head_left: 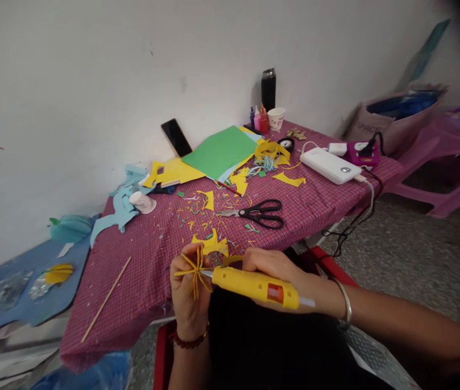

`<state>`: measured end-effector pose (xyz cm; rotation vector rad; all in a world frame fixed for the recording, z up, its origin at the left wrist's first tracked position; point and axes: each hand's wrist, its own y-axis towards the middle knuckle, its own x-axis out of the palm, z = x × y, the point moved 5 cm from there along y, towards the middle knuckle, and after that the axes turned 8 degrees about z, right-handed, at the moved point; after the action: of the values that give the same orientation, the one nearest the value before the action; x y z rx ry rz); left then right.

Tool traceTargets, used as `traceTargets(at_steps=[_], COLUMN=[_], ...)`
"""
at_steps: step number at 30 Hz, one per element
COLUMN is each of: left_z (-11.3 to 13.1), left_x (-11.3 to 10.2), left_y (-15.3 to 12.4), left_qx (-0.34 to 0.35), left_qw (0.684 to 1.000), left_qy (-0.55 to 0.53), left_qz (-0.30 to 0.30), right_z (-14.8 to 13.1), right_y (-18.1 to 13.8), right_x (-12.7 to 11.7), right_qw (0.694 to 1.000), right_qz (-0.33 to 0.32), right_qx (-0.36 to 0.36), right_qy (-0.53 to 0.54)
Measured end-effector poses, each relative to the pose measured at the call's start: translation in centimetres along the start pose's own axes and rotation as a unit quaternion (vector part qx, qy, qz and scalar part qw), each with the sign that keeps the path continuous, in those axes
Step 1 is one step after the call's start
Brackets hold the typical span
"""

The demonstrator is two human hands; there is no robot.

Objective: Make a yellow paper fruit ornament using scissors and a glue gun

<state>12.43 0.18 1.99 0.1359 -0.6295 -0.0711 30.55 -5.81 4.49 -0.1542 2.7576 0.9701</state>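
My left hand (pixel 187 295) is closed around a small yellow paper piece (pixel 196 272) with thin strips fanning out like a star. My right hand (pixel 272 271) grips a yellow glue gun (pixel 256 286), its nozzle touching the centre of the paper piece. Both hands hover just in front of the near edge of a table covered in a red checked cloth (pixel 148 260). Black scissors (pixel 260 213) lie on the cloth beyond my hands, beside yellow paper offcuts (pixel 210 244).
Green and yellow sheets (pixel 219 151), a white power bank (pixel 329 165), a phone (pixel 176 137), a black bottle (pixel 268 89), paint bottles, paper cups and a wooden stick (pixel 105 299) lie on the table. Blue paper shapes sit at left; a pink stool (pixel 445 162) stands right.
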Motion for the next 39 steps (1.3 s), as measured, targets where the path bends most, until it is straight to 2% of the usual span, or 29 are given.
traceTargets(at_steps=[3, 9, 19, 39], left_z=[-0.2, -0.5, 0.0, 0.3], left_x=[-0.1, -0.4, -0.1, -1.3], left_y=[-0.1, 0.0, 0.2, -0.2], left_qx=[-0.009, 0.004, 0.016, 0.070], left_qw=[1.000, 1.000, 1.000, 0.996], left_qy=[-0.009, 0.004, 0.027, 0.014], left_qz=[0.007, 0.012, 0.005, 0.053], right_z=[0.6, 1.4, 1.3, 1.7], right_y=[-0.4, -0.9, -0.9, -1.1], right_x=[0.5, 0.9, 0.9, 0.9], right_qw=[1.000, 0.999, 0.997, 0.995], right_qz=[-0.004, -0.019, -0.018, -0.017], right_qx=[-0.023, -0.024, -0.028, -0.016], right_qy=[-0.003, -0.033, -0.069, -0.097])
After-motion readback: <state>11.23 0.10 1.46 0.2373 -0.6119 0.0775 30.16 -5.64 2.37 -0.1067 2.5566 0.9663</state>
